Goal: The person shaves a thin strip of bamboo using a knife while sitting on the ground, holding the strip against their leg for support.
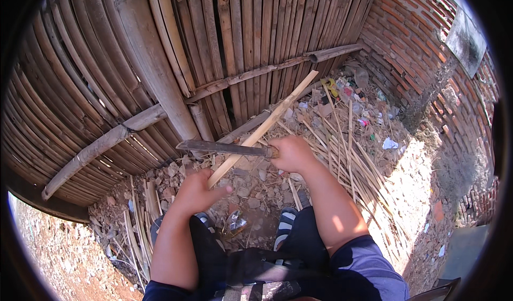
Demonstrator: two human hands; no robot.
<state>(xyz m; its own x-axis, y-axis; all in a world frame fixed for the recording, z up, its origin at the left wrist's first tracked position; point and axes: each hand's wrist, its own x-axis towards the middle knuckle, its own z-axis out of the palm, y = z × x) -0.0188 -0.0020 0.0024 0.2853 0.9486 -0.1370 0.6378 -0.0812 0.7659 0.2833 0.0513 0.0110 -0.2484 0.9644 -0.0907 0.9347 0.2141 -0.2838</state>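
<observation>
My left hand (196,190) grips the near end of a long pale bamboo strip (258,131), its thumb stretched out to the side. The strip slants up and away to the right, its far end near the bamboo wall. In my right hand (292,154) is the handle of a machete (224,147), its dark blade pointing left. The blade lies across the strip a little beyond my left hand; whether it cuts into the strip I cannot tell. My right fingers are closed round the handle.
A bamboo slat wall (256,39) with a thick post (155,60) stands ahead; a brick wall (411,39) rises at the right. Thin bamboo strips (355,167) lie right of me, more slats (139,226) at the left. Stones and litter (390,143) cover the ground.
</observation>
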